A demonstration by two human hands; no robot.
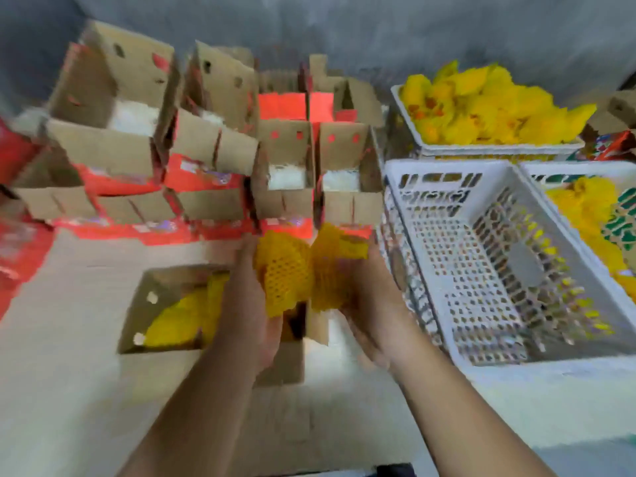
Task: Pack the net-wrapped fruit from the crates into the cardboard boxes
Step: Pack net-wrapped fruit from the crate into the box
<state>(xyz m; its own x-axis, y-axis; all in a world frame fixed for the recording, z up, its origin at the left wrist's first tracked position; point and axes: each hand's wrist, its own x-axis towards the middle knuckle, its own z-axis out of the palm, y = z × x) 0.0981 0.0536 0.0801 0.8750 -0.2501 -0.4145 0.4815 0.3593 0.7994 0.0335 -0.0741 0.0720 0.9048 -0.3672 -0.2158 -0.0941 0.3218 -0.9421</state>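
- The left hand [256, 297] curls around a fruit wrapped in yellow foam netting [280, 273], and the right hand [370, 297] cups a second yellow net-wrapped fruit [335, 266]; the two fruits touch each other above the near open brown cardboard box [137, 318].
- That near box stands on the pale floor [69, 390] and already holds more yellow netted fruit [179, 318] on its left side.
- The foam mesh looks soft and springy, so it probably cushions the fruit but may slide over the skin; a full-palm hold around the middle seems safer than a pinch on the loose net ends. The fruit itself likely bruises if dropped.
- Just right of the hands sits a white perforated plastic crate [481, 270], with no fruit visible inside.
- Further back, rows of open brown-and-red cardboard boxes [282, 166] wait, some with white padding.
- At the far right, a white crate heaped with yellow netted fruit [488, 108].
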